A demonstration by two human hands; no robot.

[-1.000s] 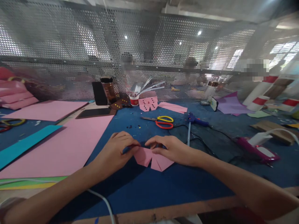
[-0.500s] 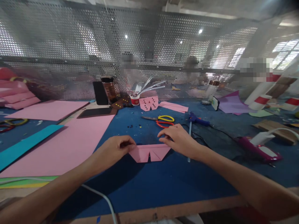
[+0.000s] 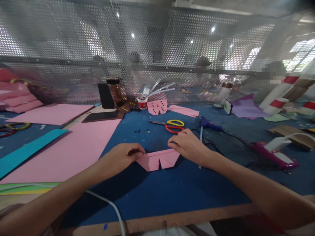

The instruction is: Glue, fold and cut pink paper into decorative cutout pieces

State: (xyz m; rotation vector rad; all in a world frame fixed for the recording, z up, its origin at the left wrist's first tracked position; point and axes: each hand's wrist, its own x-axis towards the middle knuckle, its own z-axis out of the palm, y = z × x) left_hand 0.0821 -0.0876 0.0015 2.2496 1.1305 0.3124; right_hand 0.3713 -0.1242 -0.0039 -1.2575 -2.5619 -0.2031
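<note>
A small folded pink paper piece (image 3: 158,159) with cut flaps lies on the blue table top (image 3: 172,190) in front of me. My left hand (image 3: 121,156) is closed, pinching the piece's left corner. My right hand (image 3: 189,146) is closed on the upper right edge of the same piece, fingers pressed onto the fold. Both forearms reach in from the bottom of the view.
Scissors (image 3: 172,126) with yellow and red handles lie just behind my right hand. A blue glue gun (image 3: 209,125) and its cable sit to the right, a purple glue gun (image 3: 273,154) further right. Large pink sheets (image 3: 73,147) and a teal strip (image 3: 27,150) cover the left. A perforated metal screen (image 3: 157,49) closes the back.
My hands have spread apart along the pink piece, which has unfolded from a bunched shape into a wider flat strip. My right hand moved right and back towards the scissors.
</note>
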